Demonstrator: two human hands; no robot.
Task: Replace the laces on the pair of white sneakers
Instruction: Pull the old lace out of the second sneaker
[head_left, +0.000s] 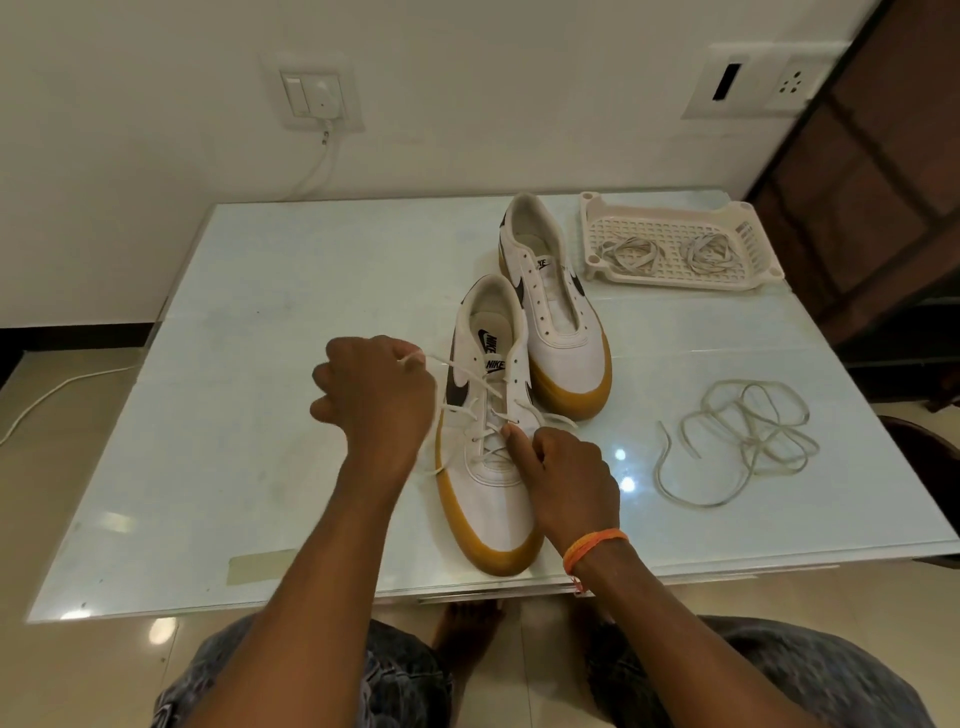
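Two white sneakers with tan soles lie on a glass table (234, 322). The near sneaker (498, 499) points toward me and carries a white lace (480, 415) threaded through its lower eyelets. My left hand (376, 397) pinches one end of that lace and holds it out to the left of the shoe. My right hand (563, 473) pinches the lace over the eyelets on the shoe's right side. The far sneaker (561, 322) has no lace in it.
A loose white lace (748, 441) lies tangled on the table's right side. A white plastic tray (675, 228) at the back right holds two bundled laces. Wall sockets and a white cable are behind the table. A dark wooden cabinet stands on the right.
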